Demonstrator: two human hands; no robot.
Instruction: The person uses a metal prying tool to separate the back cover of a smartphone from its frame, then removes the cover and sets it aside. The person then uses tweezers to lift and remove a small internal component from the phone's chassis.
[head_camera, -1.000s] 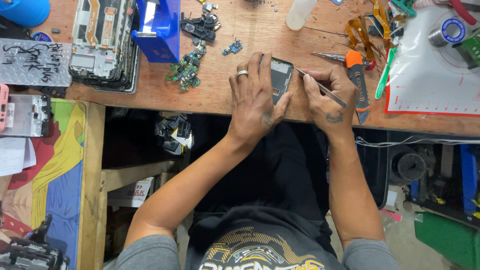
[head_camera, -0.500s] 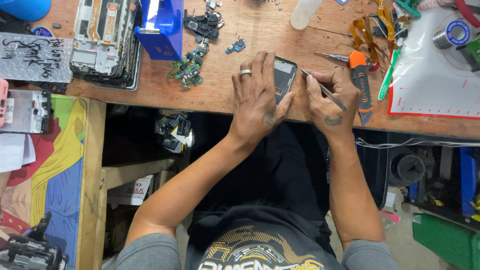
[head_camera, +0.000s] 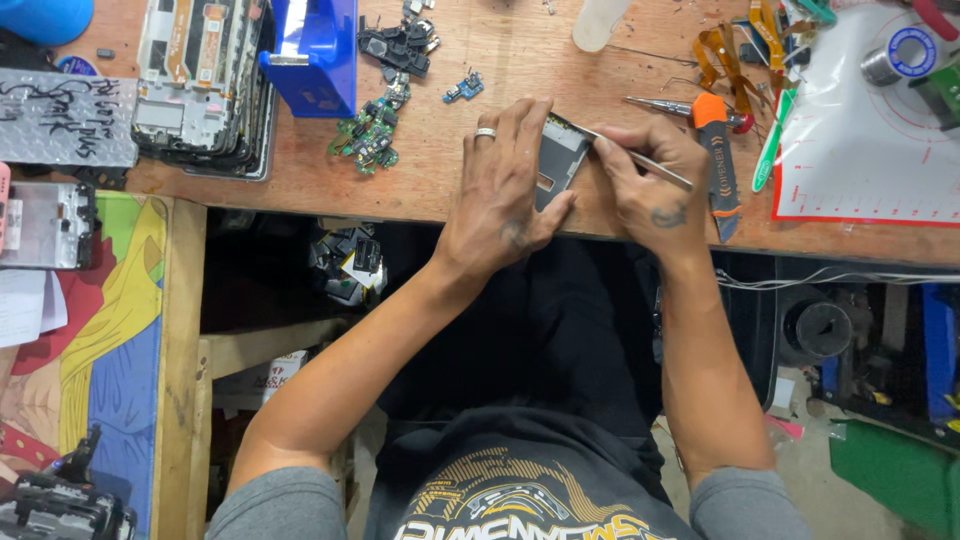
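At the near edge of the wooden bench (head_camera: 480, 190), the left hand (head_camera: 505, 195) is gripping a dark phone frame (head_camera: 558, 160), pressing it flat against the wood. Touching its top edge, the right hand (head_camera: 650, 185) is pinching thin metal tweezers (head_camera: 655, 165). An orange opener tool (head_camera: 720, 160) is lying just beside that hand.

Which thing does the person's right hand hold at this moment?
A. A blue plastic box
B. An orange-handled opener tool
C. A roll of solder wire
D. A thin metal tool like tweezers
D: the right hand grips a thin metal tool whose tip meets the dark phone part that the left hand steadies on the wooden bench.
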